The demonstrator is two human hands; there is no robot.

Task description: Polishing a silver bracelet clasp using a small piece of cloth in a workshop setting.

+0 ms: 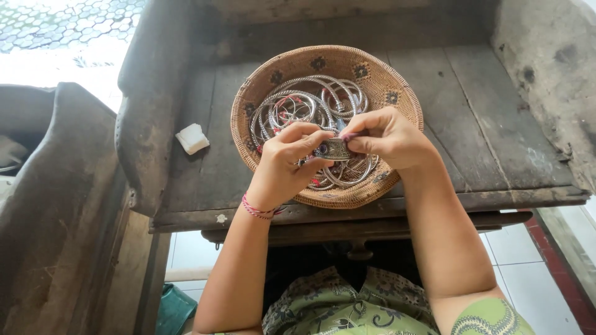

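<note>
A wide silver cuff bracelet [336,149] with a small purple stone is held between both hands above a round woven basket [397,99]. My left hand [282,164] pinches its left end with thumb and fingers; a red string band is on that wrist. My right hand [388,138] grips the right end. Inside the basket lie several thin silver bangles [310,99], some with red bits, partly hidden under my hands.
The basket sits on a dark, worn wooden bench [496,124] with raised sides. A small white block [192,138] lies on the wood left of the basket. Light floor tiles [528,273] show below; a dark wooden piece [56,205] stands at left.
</note>
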